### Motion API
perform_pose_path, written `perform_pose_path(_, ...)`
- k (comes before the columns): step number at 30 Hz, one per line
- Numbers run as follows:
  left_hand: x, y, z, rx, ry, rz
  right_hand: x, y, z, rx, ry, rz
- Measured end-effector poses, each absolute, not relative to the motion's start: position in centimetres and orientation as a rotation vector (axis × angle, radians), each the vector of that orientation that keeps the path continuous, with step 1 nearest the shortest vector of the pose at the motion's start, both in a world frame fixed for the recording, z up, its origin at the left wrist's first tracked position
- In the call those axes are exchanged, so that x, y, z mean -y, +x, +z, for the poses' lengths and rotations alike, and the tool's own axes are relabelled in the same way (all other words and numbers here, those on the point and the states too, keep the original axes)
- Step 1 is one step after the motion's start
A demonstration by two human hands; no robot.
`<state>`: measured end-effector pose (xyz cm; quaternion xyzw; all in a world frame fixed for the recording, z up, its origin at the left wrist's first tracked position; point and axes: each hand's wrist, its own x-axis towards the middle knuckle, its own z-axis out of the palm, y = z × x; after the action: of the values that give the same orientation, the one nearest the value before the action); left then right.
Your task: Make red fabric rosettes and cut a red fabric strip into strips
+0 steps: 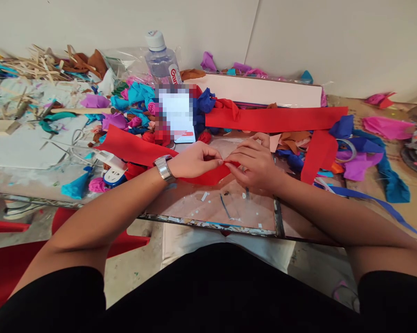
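A long red strip [132,147] slants from the left toward the table's middle and passes under my left wrist. My left hand [198,160], with a metal watch on its wrist, pinches the strip's right end between thumb and fingers. My right hand [252,162] holds the same end from the other side, its fingertips close to the left ones. The red piece between the hands is small and partly covered by fingers. Behind them another flat red strip [278,120] lies across the pile, and a lit phone [179,113] leans upright.
A water bottle [162,60] stands behind the phone. Crumpled coloured paper surrounds it. At left are a power strip [114,169], green-handled pliers [58,118] and wood sticks [44,64]. A blue strip [378,199] and tape roll [347,150] lie right. The table edge [211,225] is near me.
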<state>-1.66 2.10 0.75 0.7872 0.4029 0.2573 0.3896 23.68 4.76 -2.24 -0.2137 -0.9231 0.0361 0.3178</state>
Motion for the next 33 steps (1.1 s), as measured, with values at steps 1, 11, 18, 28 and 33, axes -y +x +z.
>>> perform_pose_path(1, -2.0, -1.6, 0.7, -1.035, 2.025, 0.666, -4.7, 23.6, -2.2, 2.438, -0.569, 0.096)
perform_pose_path(11, -1.3, -1.4, 0.4, -1.131, 2.32, 0.797, -4.2, 22.9, -1.9, 2.396, -0.66, 0.112)
perform_pose_path(18, -1.2, -1.6, 0.3, -1.155, 2.594, 0.686, -4.4, 22.5, -1.8, 2.376, -0.713, 0.282)
perform_pose_path(28, -1.4, -1.8, -0.1, -1.213, 2.671, 0.627, -4.6, 22.7, -1.8, 2.326, -0.745, 0.426)
perform_pose_path(33, -1.6, -1.8, -0.2, -1.168, 2.611, 0.611, -4.8, 22.7, -1.9, 2.329, -0.727, 0.413)
